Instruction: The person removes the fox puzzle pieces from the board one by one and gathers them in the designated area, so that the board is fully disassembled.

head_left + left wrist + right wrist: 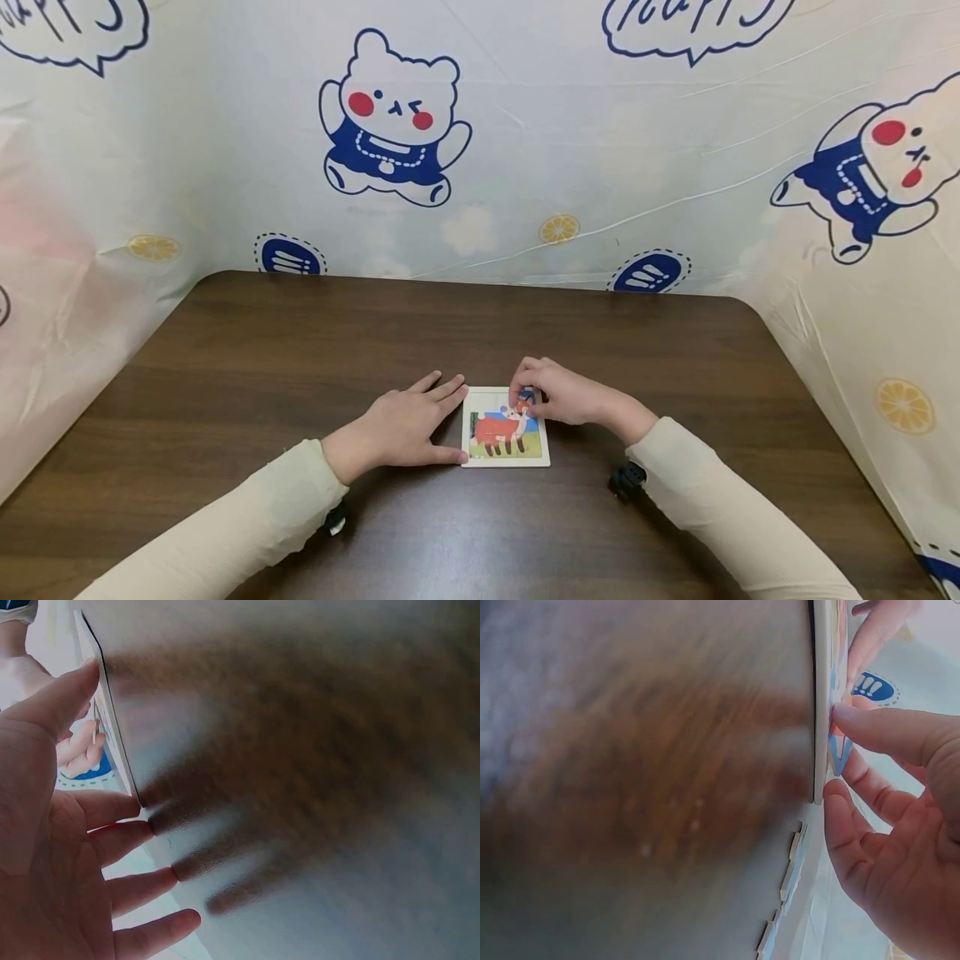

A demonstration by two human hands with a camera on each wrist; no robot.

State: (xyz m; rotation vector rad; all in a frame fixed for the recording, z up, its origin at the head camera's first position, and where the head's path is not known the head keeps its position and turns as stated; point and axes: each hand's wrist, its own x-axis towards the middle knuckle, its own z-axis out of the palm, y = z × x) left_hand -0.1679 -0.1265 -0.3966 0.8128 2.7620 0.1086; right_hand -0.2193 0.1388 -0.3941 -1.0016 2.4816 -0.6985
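Your right hand [561, 393] pinches a tilted puzzle piece [840, 766] at the board [510, 463].
Your left hand [403, 427], fingers straight, touches its edge; pressing askew could jam the piece.

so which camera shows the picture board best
The head view: it shows the picture board from above, its face visible except where the right hand covers part of the upper right. Both wrist views catch it nearly edge-on, face mostly lost.
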